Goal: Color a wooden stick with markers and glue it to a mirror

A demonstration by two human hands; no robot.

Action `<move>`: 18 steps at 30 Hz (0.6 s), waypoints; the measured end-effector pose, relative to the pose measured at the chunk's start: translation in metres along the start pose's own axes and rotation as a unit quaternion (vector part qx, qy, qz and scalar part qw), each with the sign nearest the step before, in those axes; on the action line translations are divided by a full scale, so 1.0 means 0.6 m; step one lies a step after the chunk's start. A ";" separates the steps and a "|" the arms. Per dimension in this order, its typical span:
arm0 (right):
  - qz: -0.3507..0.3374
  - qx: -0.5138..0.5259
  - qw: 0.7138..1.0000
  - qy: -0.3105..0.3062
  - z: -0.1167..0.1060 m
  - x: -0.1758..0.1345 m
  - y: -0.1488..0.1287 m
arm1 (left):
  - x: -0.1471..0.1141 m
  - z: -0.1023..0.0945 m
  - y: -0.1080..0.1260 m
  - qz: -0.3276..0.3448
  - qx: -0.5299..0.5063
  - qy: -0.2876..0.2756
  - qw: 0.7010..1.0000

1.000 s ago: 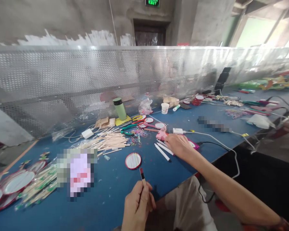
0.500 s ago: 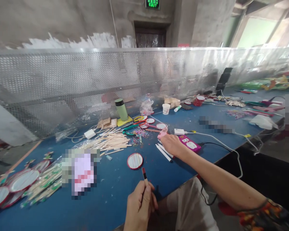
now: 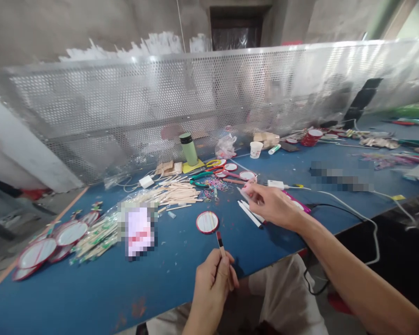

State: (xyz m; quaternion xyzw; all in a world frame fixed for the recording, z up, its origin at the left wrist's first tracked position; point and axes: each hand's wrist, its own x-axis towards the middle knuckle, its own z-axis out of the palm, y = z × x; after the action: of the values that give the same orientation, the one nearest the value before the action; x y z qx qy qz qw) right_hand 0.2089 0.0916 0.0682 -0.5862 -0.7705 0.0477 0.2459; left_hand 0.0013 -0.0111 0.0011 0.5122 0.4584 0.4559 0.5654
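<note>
My left hand (image 3: 212, 274) is closed round a slim wooden stick (image 3: 221, 245), its dark red and black end pointing up and away. Just past that tip, a round white disc with a red rim (image 3: 207, 222) lies flat on the blue table. My right hand (image 3: 270, 202) reaches over the table with thumb and fingers pinched together. At its fingertips are a small pink thing (image 3: 250, 183) and a pale, see-through bit; exactly what it grips is unclear. White pens with dark ends (image 3: 250, 214) lie below that hand.
Bare wooden sticks (image 3: 181, 191), loose coloured rubber bands (image 3: 214, 187) and pliers (image 3: 202, 176) lie beyond. A green bottle (image 3: 189, 150) and a paper cup (image 3: 256, 150) stand near the perforated metal screen (image 3: 153, 107). Red-rimmed discs (image 3: 71, 232) pile up at left. A white cable (image 3: 335, 191) crosses the right side.
The whole view has shifted, so the table's things sit further right. My right hand has drawn back slightly from the pink thing, its fingers now pinched. My left hand still holds the stick.
</note>
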 end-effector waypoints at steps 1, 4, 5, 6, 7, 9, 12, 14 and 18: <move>-0.024 0.120 0.992 0.032 -0.003 -0.016 -0.002 | 0.000 -0.001 0.000 -0.003 -0.003 0.000 1.000; -0.044 0.378 0.922 0.077 0.001 -0.071 -0.010 | 0.003 -0.004 0.001 -0.012 -0.002 -0.016 1.000; -0.035 0.445 0.892 0.069 0.007 -0.088 -0.014 | 0.004 -0.005 0.002 -0.014 0.000 -0.024 1.000; -0.025 0.517 0.854 0.054 0.015 -0.104 -0.018 | 0.005 -0.006 0.003 -0.016 0.003 -0.031 0.999; -0.021 0.578 0.816 0.024 0.025 -0.117 -0.022 | 0.006 -0.006 0.005 -0.017 0.004 -0.034 0.999; -0.016 0.650 0.760 0.008 0.049 -0.133 -0.032 | 0.008 -0.005 0.009 -0.018 0.003 -0.033 0.999; -0.042 0.685 0.728 0.020 0.081 -0.139 -0.052 | 0.009 -0.003 0.017 -0.018 0.002 -0.028 0.999; -0.064 0.664 0.745 0.025 0.096 -0.138 -0.067 | 0.008 -0.002 0.020 -0.014 0.004 -0.030 0.999; -0.055 0.532 0.832 0.149 0.121 -0.139 -0.083 | 0.007 -0.003 0.018 -0.014 0.006 -0.034 0.999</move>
State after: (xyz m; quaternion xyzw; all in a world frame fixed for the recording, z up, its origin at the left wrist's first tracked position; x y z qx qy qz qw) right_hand 0.1499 0.0144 -0.0042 -0.3214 -0.6111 0.3487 0.6338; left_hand -0.0004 -0.0060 0.0115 0.5248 0.4487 0.4275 0.5835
